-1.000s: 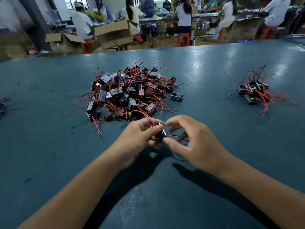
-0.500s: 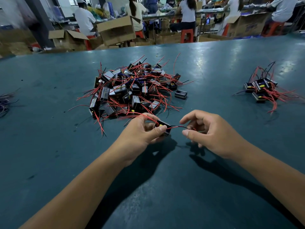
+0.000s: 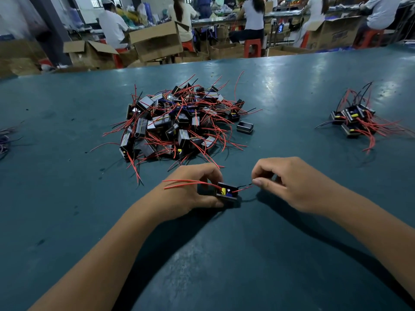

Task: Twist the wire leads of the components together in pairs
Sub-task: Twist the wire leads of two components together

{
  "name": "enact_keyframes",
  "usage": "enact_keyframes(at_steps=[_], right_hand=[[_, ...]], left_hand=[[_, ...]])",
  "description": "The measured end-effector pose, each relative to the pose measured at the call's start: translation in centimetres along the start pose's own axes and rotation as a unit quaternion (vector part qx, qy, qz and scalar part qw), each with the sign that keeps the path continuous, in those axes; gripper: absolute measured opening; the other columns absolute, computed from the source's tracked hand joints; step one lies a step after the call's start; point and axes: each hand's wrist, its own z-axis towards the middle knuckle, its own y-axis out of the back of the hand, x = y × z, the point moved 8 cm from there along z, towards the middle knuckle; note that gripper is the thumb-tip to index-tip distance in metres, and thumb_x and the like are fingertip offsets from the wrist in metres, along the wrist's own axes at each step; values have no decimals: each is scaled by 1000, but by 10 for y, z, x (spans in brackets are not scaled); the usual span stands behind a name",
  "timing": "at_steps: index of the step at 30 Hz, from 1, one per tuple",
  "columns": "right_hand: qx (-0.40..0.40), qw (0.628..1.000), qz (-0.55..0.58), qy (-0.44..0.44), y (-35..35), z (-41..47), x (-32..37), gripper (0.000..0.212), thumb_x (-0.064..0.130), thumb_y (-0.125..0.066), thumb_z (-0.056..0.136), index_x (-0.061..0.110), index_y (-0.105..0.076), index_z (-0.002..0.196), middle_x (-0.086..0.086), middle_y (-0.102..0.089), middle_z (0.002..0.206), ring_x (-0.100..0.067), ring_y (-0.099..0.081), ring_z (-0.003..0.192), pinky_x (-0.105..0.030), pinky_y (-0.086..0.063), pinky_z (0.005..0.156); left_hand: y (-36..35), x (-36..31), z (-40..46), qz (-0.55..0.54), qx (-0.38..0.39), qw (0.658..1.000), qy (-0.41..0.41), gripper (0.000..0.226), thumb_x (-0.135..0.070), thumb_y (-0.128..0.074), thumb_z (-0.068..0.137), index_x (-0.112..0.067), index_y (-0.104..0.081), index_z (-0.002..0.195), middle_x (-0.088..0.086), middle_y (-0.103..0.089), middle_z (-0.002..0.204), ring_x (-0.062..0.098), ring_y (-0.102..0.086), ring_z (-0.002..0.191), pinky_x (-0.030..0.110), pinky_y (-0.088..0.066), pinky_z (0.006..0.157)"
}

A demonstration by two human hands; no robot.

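Note:
My left hand [image 3: 186, 191] grips a small black box component [image 3: 225, 193] with yellow and blue parts inside, held low over the table. Two red leads trail from it leftward across the back of my left hand. Short red and black leads [image 3: 243, 188] run from its right side to my right hand [image 3: 289, 182], which pinches their ends between thumb and forefinger. A big heap of like components [image 3: 179, 122] with red and black wires lies just beyond my hands.
A smaller pile of components [image 3: 354, 120] sits at the right on the teal table [image 3: 67, 198]. One loose black box [image 3: 244, 127] lies beside the heap. Wire ends [image 3: 4, 140] show at the left edge. Seated people and cardboard boxes fill the background.
My hands have drawn apart and then lowered toward me. The component has turned so its open side faces up, and the right hand still pinches the lead ends.

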Motion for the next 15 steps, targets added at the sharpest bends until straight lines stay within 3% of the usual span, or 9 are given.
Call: enact_keyframes(at_steps=[3, 5, 6, 8, 11, 13, 15], right_hand=[[23, 999, -26, 19, -3, 0, 2, 4, 28, -63, 95, 29, -63, 91, 15, -57, 84, -2, -52, 82, -9, -35, 68], [17, 999, -19, 19, 0, 0, 1, 7, 28, -64, 95, 31, -62, 89, 16, -58, 83, 0, -53, 81, -8, -36, 67], [13, 1000, -10, 16, 2, 0, 1, 8, 28, -64, 95, 32, -62, 88, 16, -60, 82, -1, -55, 80, -9, -37, 66], [16, 1000, 17, 4, 3, 0, 0, 9, 31, -64, 94, 33, -62, 86, 16, -63, 80, -6, -57, 76, -16, -42, 64], [43, 997, 67, -12, -2, 0, -1, 8, 33, -62, 95, 33, -62, 87, 16, -67, 78, -10, -61, 70, -26, -48, 64], [62, 993, 104, -14, -6, 0, 3, 9, 32, -62, 96, 33, -61, 87, 14, -69, 76, -10, -65, 69, -30, -51, 66], [72, 989, 131, -13, -9, 0, 5, 9, 29, -62, 96, 31, -62, 88, 11, -71, 75, -11, -67, 68, -30, -52, 67]], left_hand=[[8, 6, -4, 29, 36, 999, -18, 29, -22, -85, 79, -25, -67, 101, -31, -62, 94, -6, -58, 85, 6, -42, 72], [24, 18, -8, 19, 49, 999, 3, 22, -17, -79, 85, -23, -69, 104, -19, -69, 95, 5, -64, 85, 20, -51, 75], [37, 23, -9, 24, 25, 999, 15, 19, -13, -76, 87, -22, -71, 103, -13, -71, 93, 8, -65, 82, 28, -54, 76], [68, 29, -12, -20, -75, 997, 25, 18, -1, -69, 90, -18, -72, 98, -4, -74, 88, 11, -65, 73, 27, -55, 68], [93, 18, -19, -203, -195, 959, 7, 14, 2, -62, 93, -10, -69, 97, 5, -74, 83, 13, -62, 66, 22, -51, 60], [77, -7, -15, -150, -168, 974, -33, 9, -12, -67, 90, -12, -70, 99, 1, -74, 86, 11, -64, 71, 20, -52, 66], [39, -30, -8, -29, -70, 995, -71, 13, -23, -72, 89, -17, -70, 101, -7, -71, 90, 8, -65, 80, 17, -50, 72]])
